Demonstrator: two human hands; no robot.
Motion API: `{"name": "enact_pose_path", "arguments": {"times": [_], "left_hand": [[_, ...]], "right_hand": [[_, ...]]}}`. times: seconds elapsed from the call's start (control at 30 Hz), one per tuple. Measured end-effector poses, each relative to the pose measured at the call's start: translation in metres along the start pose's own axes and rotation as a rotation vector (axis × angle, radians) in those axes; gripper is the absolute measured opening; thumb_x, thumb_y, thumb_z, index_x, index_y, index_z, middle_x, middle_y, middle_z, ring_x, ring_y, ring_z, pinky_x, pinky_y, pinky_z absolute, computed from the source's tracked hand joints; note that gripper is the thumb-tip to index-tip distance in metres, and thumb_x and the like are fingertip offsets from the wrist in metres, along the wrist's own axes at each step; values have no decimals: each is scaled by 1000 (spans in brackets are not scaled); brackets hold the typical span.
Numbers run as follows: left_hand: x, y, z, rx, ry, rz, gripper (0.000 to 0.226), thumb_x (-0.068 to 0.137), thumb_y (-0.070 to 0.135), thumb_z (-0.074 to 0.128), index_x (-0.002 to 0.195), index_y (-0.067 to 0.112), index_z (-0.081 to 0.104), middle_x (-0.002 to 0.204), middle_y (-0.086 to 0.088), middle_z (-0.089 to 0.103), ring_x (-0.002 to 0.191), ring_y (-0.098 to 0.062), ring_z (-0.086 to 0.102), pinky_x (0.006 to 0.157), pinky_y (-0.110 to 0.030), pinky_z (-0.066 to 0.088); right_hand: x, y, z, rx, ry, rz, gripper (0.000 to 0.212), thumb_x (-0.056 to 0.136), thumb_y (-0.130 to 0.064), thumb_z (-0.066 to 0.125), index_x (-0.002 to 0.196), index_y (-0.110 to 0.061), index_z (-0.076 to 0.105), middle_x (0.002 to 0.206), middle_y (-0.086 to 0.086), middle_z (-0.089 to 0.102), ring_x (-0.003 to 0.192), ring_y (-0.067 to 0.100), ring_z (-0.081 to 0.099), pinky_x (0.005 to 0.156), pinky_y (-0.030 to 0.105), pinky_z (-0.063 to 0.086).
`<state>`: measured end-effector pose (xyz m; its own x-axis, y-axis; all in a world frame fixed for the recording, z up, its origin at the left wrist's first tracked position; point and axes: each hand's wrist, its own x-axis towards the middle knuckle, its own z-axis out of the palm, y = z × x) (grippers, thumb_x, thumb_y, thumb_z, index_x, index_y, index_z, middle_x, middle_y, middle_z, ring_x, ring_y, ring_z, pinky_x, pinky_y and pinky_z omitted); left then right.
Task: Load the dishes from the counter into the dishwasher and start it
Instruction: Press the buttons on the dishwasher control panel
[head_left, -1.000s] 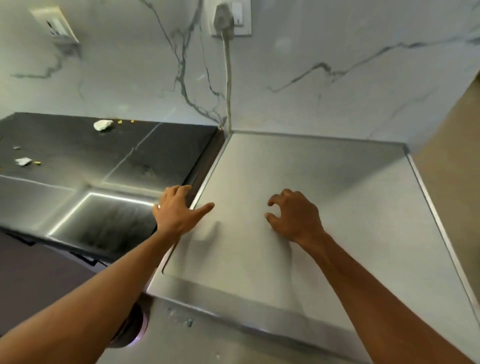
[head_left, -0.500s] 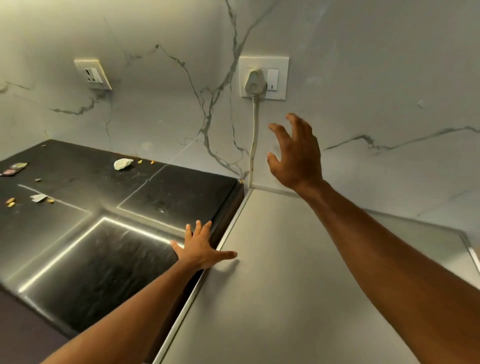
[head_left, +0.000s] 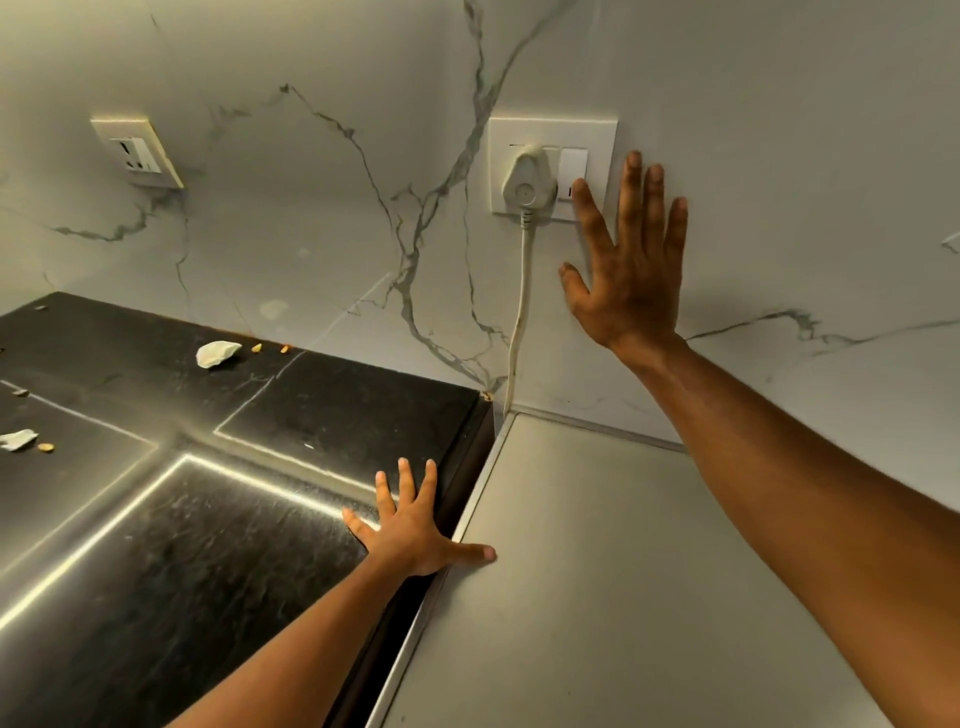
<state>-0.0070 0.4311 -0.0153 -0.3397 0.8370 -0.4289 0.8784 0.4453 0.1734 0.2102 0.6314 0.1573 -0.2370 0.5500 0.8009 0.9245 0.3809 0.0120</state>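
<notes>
The grey flat top of the dishwasher (head_left: 623, 571) fills the lower right. On the marble wall above it is a white socket plate (head_left: 602, 135) with a white plug (head_left: 524, 189) in it and a switch (head_left: 571, 166) beside the plug. My right hand (head_left: 628, 270) lies flat against the wall with straight fingers, and its index fingertip touches the switch. My left hand (head_left: 415, 530) rests spread on the black counter's edge, its thumb on the dishwasher top. No dishes are in sight.
The black counter (head_left: 156, 571) stretches to the left, with white scraps (head_left: 215, 353) and small crumbs on it. A white cord (head_left: 519, 312) drops from the plug into the gap between counter and dishwasher. A second socket (head_left: 137, 153) sits on the wall at upper left.
My right hand rose from the dishwasher top to the wall and flattened, its index finger reaching the switch. My left hand spread out at the counter edge. The view tilted upward.
</notes>
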Motion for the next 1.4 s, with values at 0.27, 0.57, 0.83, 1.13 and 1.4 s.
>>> {"name": "enact_pose_path", "arguments": {"times": [0.27, 0.57, 0.83, 1.13, 1.4], "left_hand": [[3, 2, -4, 7, -88, -21, 154, 40, 96, 63, 146, 42, -34, 153, 1, -45, 140, -33, -41, 106, -78, -14], [2, 4, -9, 19, -134, -36, 153, 43, 93, 65, 146, 42, -35, 153, 1, -46, 141, -35, -40, 107, -79, -11], [2, 3, -9, 20, -130, -40, 154, 40, 95, 64, 146, 43, -35, 154, 1, -45, 141, -34, -39, 106, -79, -11], [2, 3, -5, 26, -117, -39, 153, 41, 95, 64, 147, 42, -34, 154, 0, -44, 141, -35, -39, 107, -79, -10], [4, 2, -6, 17, -83, -29, 154, 39, 95, 62, 148, 42, -32, 156, 0, -42, 142, -35, -38, 107, -78, -10]], "right_hand": [[3, -2, 16, -71, 27, 10, 73, 99, -60, 44, 160, -35, 14, 166, 22, 12, 153, 42, 9, 120, 57, -2], [3, -2, 18, -70, 8, 10, 73, 99, -60, 42, 160, -36, 11, 167, 20, 11, 154, 41, 8, 120, 56, -4], [1, -3, 16, -77, -15, 13, 77, 97, -58, 46, 161, -34, 8, 167, 19, 9, 154, 40, 7, 120, 56, -4], [-6, -4, 12, -78, -54, -4, 83, 95, -53, 52, 161, -34, 6, 168, 18, 6, 154, 39, 5, 121, 57, 0], [-26, -11, -1, 101, -141, 18, 89, 87, -35, 64, 161, -32, 15, 169, 15, 2, 155, 37, 0, 123, 59, 6]]}}
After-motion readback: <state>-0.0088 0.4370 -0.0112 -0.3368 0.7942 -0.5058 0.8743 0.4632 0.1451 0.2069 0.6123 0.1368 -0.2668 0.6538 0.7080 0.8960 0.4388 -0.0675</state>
